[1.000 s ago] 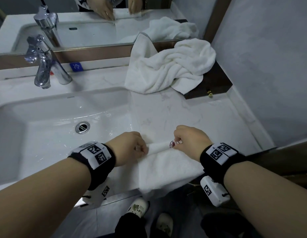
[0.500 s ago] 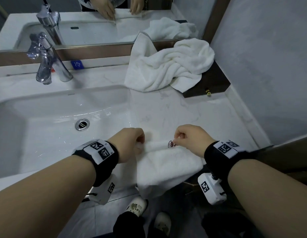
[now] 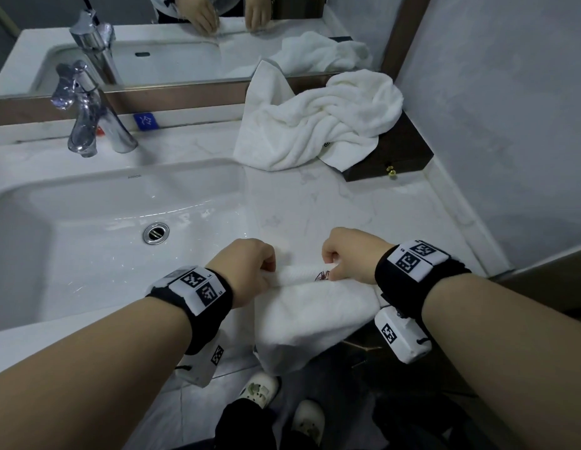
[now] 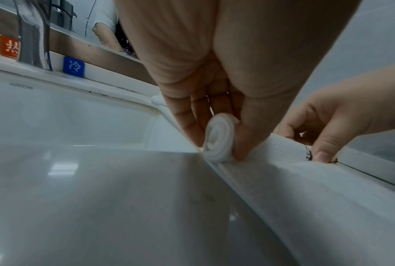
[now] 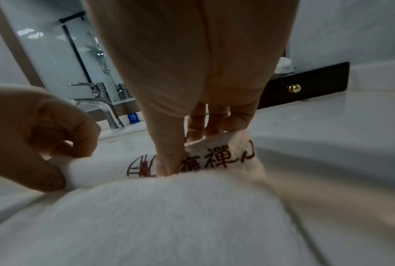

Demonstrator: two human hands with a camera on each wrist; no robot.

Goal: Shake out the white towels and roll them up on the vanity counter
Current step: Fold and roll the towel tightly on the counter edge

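A white towel (image 3: 315, 316) with a dark red embroidered logo lies over the counter's front edge and hangs toward the floor. Its far end is a tight roll (image 3: 298, 273). My left hand (image 3: 250, 267) pinches the roll's left end (image 4: 219, 142), where the spiral shows. My right hand (image 3: 347, 254) pinches the right end, thumb pressed beside the logo (image 5: 214, 160). A second white towel (image 3: 318, 125) lies crumpled at the back of the counter against the mirror.
The white sink basin (image 3: 87, 228) and chrome faucet (image 3: 87, 115) are to the left. A dark wooden box (image 3: 399, 157) with a brass knob sits at the back right, partly under the crumpled towel. A grey wall (image 3: 510, 108) closes the right side.
Both hands have turned the roll a little farther over, drawing more of the hanging towel up into it. The hands stay in nearly the same spot.
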